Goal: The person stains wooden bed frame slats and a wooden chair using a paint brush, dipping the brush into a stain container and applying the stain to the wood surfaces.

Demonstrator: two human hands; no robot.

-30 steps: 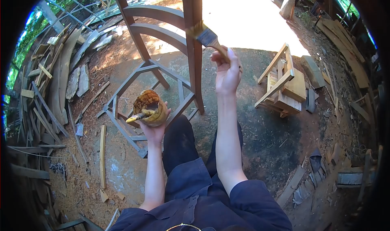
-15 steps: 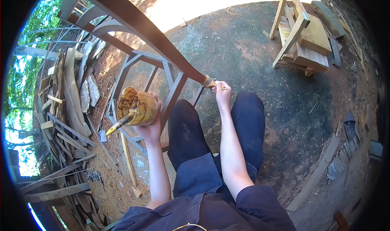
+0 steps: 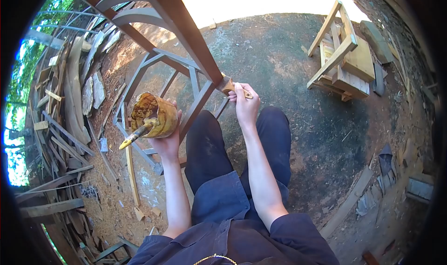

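Chair frame (image 3: 188, 36): our landmark, standing ahead of us and to our left, its tall post slanting down across our view towards our knees.
Brush (image 3: 227, 85): at the right side of the chair frame, its bristle end against the post near the side rail (image 3: 198, 107).
Right hand (image 3: 247, 105): our fingers are closed narrowly on the brush handle; we judge that a light grip and a loose wrist suit an even stroke along the grain, with the bristles laid flat.
Pot (image 3: 167, 118): on our side of the chair frame, its mouth tipped away to our left; we cannot see how full it is. Holding it more upright and close under the brush would catch drips.
Left hand (image 3: 168, 146): our fingers are spread around the pot, holding it from beneath and behind.
Yellow-tipped handle (image 3: 135, 136): jutting over the pot's rim; we do well to steady it.
Planks (image 3: 74, 102): heaped left of the chair frame.
Pale wooden piece (image 3: 356, 60): well apart, right of the chair frame.
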